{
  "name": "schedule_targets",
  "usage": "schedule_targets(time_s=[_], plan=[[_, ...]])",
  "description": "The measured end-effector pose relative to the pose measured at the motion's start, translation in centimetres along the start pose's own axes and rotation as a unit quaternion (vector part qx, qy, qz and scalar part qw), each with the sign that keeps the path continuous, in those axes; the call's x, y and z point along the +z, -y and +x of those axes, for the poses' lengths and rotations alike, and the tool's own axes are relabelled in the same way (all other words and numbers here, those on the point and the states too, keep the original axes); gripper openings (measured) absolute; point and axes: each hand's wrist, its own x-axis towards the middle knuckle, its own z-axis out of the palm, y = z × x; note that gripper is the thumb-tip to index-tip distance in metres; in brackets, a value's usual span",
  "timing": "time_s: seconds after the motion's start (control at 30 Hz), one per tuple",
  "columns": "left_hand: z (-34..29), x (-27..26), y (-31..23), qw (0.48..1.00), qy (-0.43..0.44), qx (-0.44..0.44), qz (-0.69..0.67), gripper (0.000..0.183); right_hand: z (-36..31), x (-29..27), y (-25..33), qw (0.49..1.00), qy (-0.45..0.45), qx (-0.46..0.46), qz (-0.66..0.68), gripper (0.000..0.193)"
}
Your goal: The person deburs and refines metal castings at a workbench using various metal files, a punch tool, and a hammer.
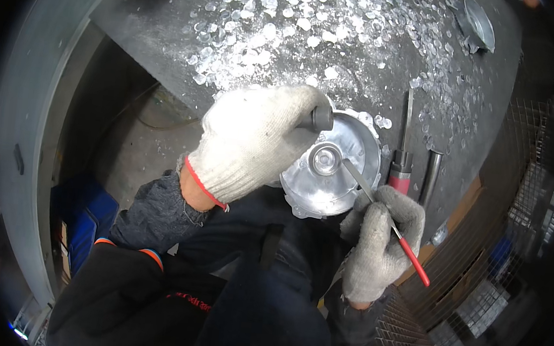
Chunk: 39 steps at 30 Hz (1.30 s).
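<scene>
My left hand (251, 134), in a white knitted glove with a red cuff edge, is closed around a dark grey cylinder (323, 119) whose round end pokes out past the fingers. Just below that end lies a shiny round metal casting (320, 194), shaped like a shallow bowl with ragged flash along its rim and a raised ring (325, 159) in its centre. In its gloved fingers my right hand (380, 240) grips a slim flat file (359, 181) with a red handle. The file slants up to the left, its tip beside the raised ring.
Many thin metal scraps (263, 38) litter the dark tabletop (144, 30). Right of the casting lie a red-bodied tool (401, 168) with a long shaft and a dark metal rod (431, 174). Another metal part (478, 24) stands far right. A wire mesh basket (460, 284) is at right.
</scene>
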Motion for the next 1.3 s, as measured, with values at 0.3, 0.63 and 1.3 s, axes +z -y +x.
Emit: schedule_targets(time_s=[0.3, 0.63, 1.3], plan=[[0.1, 0.1, 0.2, 1.0, -0.01, 0.008, -0.006, 0.026, -0.3, -0.3, 0.0, 0.999, 0.016, 0.031, -0.02, 0.015], [0.1, 0.0, -0.1, 1.0, 0.011, -0.019, 0.009, 0.025, -1.3, -0.4, 0.6, 1.0, -0.019, 0.008, 0.018, 0.014], [0.1, 0.0, 0.2, 1.0, 0.0, -0.003, -0.009, 0.028, -1.3, 1.4, -0.8, 0.983, 0.112, -0.082, -0.119, 0.019]])
